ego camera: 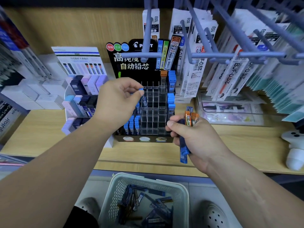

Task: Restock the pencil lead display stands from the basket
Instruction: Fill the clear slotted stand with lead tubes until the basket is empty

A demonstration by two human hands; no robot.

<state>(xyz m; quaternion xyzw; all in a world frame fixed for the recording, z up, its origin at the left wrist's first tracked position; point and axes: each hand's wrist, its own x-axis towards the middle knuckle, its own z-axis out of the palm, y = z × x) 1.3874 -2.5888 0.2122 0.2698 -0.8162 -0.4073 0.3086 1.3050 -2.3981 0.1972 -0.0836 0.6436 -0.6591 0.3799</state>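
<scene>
A black stepped display stand point(153, 111) with clear compartments sits on the wooden shelf; blue-capped lead cases fill its left and right columns, the middle cells look bare. My left hand point(117, 100) pinches a blue-capped lead case point(142, 96) by its top, over the stand's upper left cells. To the right of the stand's front, my right hand point(195, 137) grips a bundle of lead cases point(186, 129), several blue and two orange. A white perforated basket point(184, 193) on the floor below holds several more lead cases.
A second white stand point(80, 102) with pastel and dark cases is at the left. Grey peg hooks point(212, 55) with hanging refill packs jut out overhead and to the right. White boxes line the left shelf. A white object point(294, 150) lies at the shelf's right edge.
</scene>
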